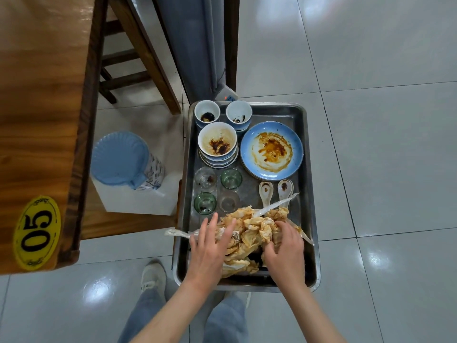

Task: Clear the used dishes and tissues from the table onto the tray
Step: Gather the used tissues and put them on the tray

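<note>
At the near end of the metal tray point(308, 149), both hands rest on a heap of stained tissues point(249, 233) — the left hand point(210, 248) with fingers spread flat, the right hand point(284, 248) with fingertips curled into the pile. Beyond lie two spoons point(274, 191) and four glasses point(217, 190), then a blue plate point(272, 149) beside stacked bowls point(217, 144) — two cups point(222, 113) farthest.

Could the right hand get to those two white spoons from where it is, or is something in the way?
Probably yes. The right hand rests on the pile of stained tissues, and the two white spoons lie just beyond it on the tray. Only a clear plastic wrapper crosses their handles.
</note>
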A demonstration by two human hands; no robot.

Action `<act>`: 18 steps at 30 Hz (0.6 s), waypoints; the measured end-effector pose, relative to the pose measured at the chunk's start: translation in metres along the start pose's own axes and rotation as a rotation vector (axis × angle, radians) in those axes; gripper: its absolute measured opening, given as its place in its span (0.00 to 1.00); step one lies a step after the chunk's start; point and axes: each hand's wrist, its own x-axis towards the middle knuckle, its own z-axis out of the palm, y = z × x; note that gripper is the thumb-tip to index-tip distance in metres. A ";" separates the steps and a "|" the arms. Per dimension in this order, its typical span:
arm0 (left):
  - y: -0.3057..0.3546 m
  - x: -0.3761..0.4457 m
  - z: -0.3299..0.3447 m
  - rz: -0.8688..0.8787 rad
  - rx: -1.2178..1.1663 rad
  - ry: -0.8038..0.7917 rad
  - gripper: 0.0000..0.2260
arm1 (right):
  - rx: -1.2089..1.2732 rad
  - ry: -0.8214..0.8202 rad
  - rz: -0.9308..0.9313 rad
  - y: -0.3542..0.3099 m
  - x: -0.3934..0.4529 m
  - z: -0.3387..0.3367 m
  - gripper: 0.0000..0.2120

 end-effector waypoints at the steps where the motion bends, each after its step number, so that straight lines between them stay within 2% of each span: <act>1: -0.001 -0.001 0.002 -0.027 -0.022 -0.025 0.49 | 0.001 -0.001 0.005 0.000 0.000 0.000 0.23; 4: -0.004 -0.001 0.009 -0.001 -0.120 -0.084 0.46 | -0.012 -0.001 0.015 0.000 0.000 -0.001 0.23; 9: -0.009 0.003 0.011 0.081 -0.204 -0.121 0.48 | -0.002 -0.008 0.012 0.000 0.001 -0.004 0.22; 14: -0.012 -0.003 0.012 -0.013 -0.048 -0.075 0.47 | 0.017 0.002 0.018 -0.001 -0.001 -0.006 0.24; 18: -0.007 -0.006 0.016 -0.055 -0.086 -0.102 0.47 | -0.006 0.000 0.020 -0.003 -0.002 -0.007 0.24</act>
